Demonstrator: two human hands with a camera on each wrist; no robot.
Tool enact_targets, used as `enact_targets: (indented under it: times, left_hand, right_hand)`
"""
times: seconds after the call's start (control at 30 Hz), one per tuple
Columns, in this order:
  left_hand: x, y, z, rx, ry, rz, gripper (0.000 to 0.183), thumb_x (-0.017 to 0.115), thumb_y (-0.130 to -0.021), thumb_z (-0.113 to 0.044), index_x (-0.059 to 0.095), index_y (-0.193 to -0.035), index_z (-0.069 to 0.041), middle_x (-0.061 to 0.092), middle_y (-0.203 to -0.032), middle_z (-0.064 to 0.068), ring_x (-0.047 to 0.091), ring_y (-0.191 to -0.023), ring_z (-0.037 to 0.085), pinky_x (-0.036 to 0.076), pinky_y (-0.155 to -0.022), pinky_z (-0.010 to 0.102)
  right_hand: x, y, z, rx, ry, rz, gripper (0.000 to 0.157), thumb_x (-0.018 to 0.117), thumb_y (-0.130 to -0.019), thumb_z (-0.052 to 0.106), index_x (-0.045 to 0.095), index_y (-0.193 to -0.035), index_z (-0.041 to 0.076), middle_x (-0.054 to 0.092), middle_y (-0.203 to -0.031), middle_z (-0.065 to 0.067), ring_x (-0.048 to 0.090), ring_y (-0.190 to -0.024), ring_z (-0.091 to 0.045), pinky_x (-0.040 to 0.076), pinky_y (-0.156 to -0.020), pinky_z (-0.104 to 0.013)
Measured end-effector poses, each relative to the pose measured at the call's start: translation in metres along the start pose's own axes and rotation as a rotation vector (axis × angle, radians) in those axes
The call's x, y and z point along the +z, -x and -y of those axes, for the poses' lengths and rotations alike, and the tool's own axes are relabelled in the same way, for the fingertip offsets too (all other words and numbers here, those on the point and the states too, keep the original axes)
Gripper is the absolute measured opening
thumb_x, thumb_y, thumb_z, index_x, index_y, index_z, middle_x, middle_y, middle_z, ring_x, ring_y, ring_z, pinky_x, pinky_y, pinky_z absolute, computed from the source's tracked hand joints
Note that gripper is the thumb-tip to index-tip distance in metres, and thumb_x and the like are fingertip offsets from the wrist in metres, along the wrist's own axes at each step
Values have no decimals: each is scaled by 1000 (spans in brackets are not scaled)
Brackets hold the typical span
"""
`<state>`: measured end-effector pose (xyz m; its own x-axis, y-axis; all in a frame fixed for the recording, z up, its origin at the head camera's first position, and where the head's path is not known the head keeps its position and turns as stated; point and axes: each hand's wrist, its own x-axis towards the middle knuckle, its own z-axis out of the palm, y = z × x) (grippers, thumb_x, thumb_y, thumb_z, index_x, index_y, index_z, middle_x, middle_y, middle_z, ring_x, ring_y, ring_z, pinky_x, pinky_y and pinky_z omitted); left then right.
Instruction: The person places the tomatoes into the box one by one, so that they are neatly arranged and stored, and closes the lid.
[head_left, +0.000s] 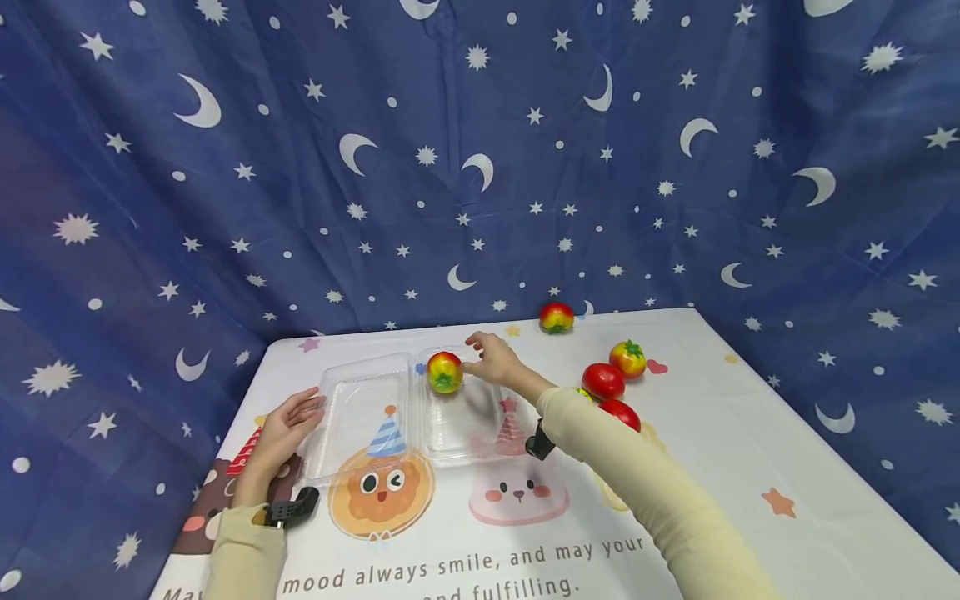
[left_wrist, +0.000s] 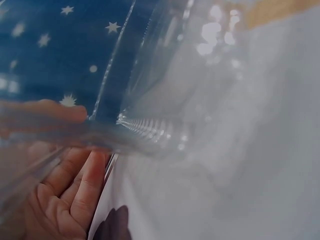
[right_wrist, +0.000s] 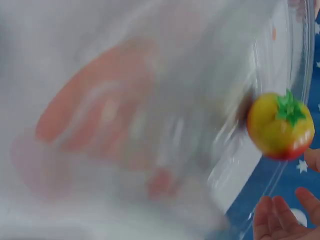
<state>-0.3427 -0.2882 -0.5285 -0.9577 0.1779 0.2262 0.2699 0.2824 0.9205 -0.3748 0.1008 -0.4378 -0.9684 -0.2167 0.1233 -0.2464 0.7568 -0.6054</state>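
A clear plastic clamshell box lies unfolded on the table, its two halves side by side. In the right half, towards the back, sits a red-and-yellow toy tomato with a green leafy top. My right hand is just right of this tomato, fingers spread; the right wrist view shows the fingers apart from it. At the left edge of the box is my left hand, its fingers loosely extended. Seen through clear plastic in the left wrist view, the fingers are close to the box's rim; contact is unclear.
Another red-and-yellow toy tomato sits at the table's back edge. To the right are a similar one and red rounded toys, partly behind my right forearm. A printed white cloth covers the table; a blue curtain hangs behind.
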Motion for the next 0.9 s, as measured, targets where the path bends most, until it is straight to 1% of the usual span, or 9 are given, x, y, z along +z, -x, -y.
enact_targets:
  times: [0.17,0.3,0.4,0.6,0.67,0.77,0.9]
  left_hand:
    - [-1,2,2,8,14,-3,55,62,-98,-11,41,-144,8,50,-137,33,54,-101,-11,46,-84,7]
    - [-1,5,4,17,12,-3,55,63,-97,-10,40,-144,9,50,-136,34,54,-101,-11,47,-83,8]
    - [-2,6,4,18,-2,-6,55,63,-97,-10,41,-144,9,50,-136,34,54,-101,-11,47,-83,8]
    - [-2,5,4,10,-35,-11,54,62,-98,-12,41,-144,8,50,-137,33,53,-101,-13,45,-83,7]
    - [-1,5,4,3,-52,-10,54,62,-98,-14,41,-144,7,51,-137,32,53,-100,-14,45,-83,6]
    - [0,5,3,1,-75,-10,54,61,-99,-15,41,-144,6,51,-137,32,52,-100,-16,44,-83,5]
    - [1,3,1,16,-77,-12,53,61,-99,-14,42,-144,6,52,-136,31,52,-100,-15,44,-83,5]
  right_hand:
    - [-21,5,-14,46,14,-14,42,69,-91,18,59,-126,-1,61,-125,-25,61,-107,-36,50,-95,-46]
    - [-38,11,-29,69,12,-15,42,66,-92,18,57,-127,-3,59,-128,-27,60,-110,-38,49,-97,-46]
    - [-51,17,-41,80,4,-22,42,65,-93,18,57,-128,-6,59,-127,-28,59,-112,-39,49,-97,-48]
    - [-76,28,-65,113,30,-59,44,62,-94,18,56,-129,-8,59,-128,-27,57,-115,-41,48,-98,-50]
    - [-84,33,-73,138,41,-69,46,61,-94,18,54,-131,-9,58,-128,-28,56,-116,-41,48,-97,-50]
    - [-97,42,-88,200,44,-84,49,60,-95,21,52,-133,-9,56,-129,-29,55,-116,-42,50,-95,-50]
    - [-114,54,-113,268,59,-124,50,59,-95,22,51,-134,-8,54,-131,-31,53,-118,-43,49,-96,-51]
